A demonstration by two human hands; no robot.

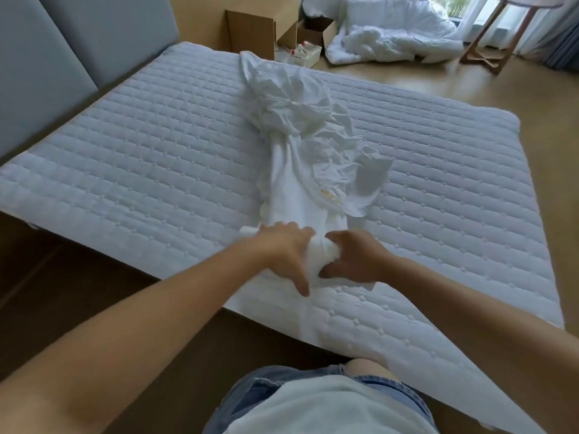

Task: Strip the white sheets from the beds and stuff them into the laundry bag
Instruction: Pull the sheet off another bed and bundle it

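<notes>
**White sheet roped along a stripped mattress, both grips closed on its near end**

I see a quilted mattress [125, 170] filling most of the view. Along its middle, from 12 o'clock down to 6 o'clock, lies the white sheet [291, 183]. It is gathered into a long creased rope, wide and crumpled at the far end, with a small yellowish mark about halfway.

I judge it light, limp and easy to pinch. It would trail and snag unless taken at the bunched near end and gathered in bit by bit.

A heap of white bedding [391, 36] lies on the floor at 1 o'clock.

At 6 o'clock my left grip [282, 249] curls over the sheet's near wad, thumb pointing toward me. My right grip [357, 261], just beside it, digs its fingers into the same wad.

No laundry bag is in view.
</notes>
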